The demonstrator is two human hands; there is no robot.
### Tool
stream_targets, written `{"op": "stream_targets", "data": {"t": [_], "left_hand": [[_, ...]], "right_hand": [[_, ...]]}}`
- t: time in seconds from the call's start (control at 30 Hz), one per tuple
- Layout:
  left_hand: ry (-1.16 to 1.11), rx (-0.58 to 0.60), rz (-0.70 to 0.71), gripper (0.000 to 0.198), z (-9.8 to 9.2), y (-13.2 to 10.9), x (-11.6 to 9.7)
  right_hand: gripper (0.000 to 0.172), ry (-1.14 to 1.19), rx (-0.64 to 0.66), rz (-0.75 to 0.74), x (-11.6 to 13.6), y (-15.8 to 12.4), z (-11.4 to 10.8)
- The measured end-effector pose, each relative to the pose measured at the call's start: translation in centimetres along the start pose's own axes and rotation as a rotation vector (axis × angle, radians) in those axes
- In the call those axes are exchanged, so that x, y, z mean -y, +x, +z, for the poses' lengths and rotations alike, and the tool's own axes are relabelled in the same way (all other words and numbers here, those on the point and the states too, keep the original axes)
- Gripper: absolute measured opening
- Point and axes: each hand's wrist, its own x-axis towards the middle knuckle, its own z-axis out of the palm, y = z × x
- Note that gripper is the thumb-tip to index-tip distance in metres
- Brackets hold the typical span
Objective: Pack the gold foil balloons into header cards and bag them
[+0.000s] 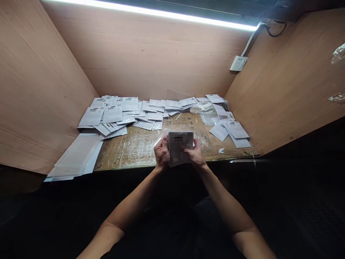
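Note:
Between my two hands, over the front edge of the table, is a stack of printed cards in clear plastic sleeves (178, 149). My left hand (162, 153) is closed round the stack's left side, with clear film sticking out by the fingers. On the right side my right hand (197, 154) grips the same stack, its thumb lying across the top card. The fingers beneath the stack are hidden. Dark print runs along the upper part of the top card; the rest is too dim to read.
Sleeved cards (112, 113) lie heaped at the back left, with more cards (234, 129) at the right. Flat translucent sheets (78, 154) overhang the front left edge. Cardboard (129, 147) covers the table. Wooden panels (161, 54) enclose it, with a socket box (238, 63) and a light strip (161, 13).

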Motion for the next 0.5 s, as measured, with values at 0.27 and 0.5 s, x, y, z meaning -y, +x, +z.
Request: {"op": "stream_targets", "data": {"t": [0.27, 0.5], "left_hand": [[-0.078, 0.333, 0.015, 0.06, -1.8, 3.2, -2.3], [0.033, 0.322, -0.051, 0.059, -3.4, 6.8, -0.5]], "right_hand": [[0.08, -0.094, 0.027, -0.18, 0.4, 3.5, -0.5], [0.075, -0.366, 0.191, -0.162, 1.4, 5.6, -2.4]]}}
